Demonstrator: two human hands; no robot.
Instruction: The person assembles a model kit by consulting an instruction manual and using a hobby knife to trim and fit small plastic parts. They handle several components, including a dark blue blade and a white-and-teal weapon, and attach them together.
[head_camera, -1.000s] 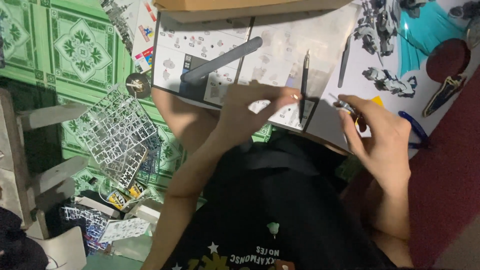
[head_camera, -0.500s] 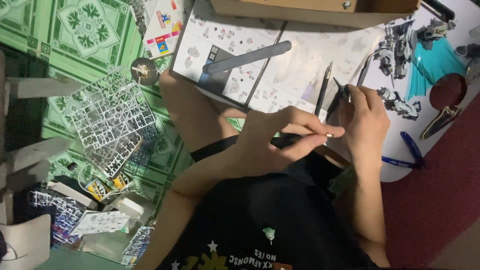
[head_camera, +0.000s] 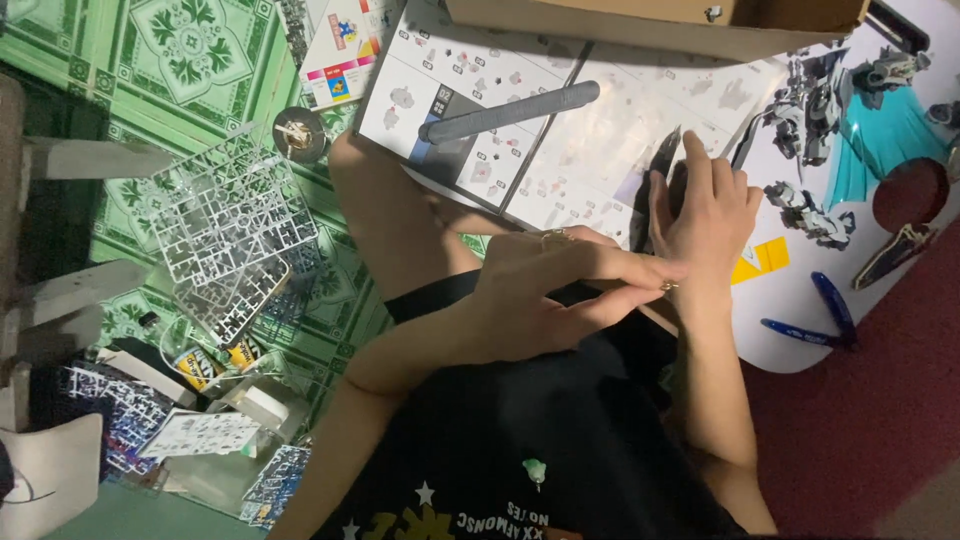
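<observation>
Instruction sheets (head_camera: 560, 130) for a model kit lie unfolded across the upper middle of the frame, and our hands work just below their lower edge. We go from large to small: a brown cardboard box (head_camera: 650, 20) runs along the top edge over the sheets, a white table (head_camera: 800, 320) carries everything on the right, and a clear grid of plastic part frames (head_camera: 235, 235) rests on the green tiled floor at left. A long grey file (head_camera: 510, 110) lies slantwise on the sheets. Grey robot model pieces (head_camera: 810, 110) stand at the upper right beside a teal part (head_camera: 885, 135), and a blue pen (head_camera: 800, 330) lies at the table's lower right edge. Our right hand (head_camera: 710, 215) reaches up with fingers loosely together over dark slim tools (head_camera: 660, 165) on the sheet; we cannot tell whether it grips one. Our left hand (head_camera: 560, 295) sits in the centre with thumb and forefinger pressed together, pinching something tiny at the right wrist that is too small to make out.
</observation>
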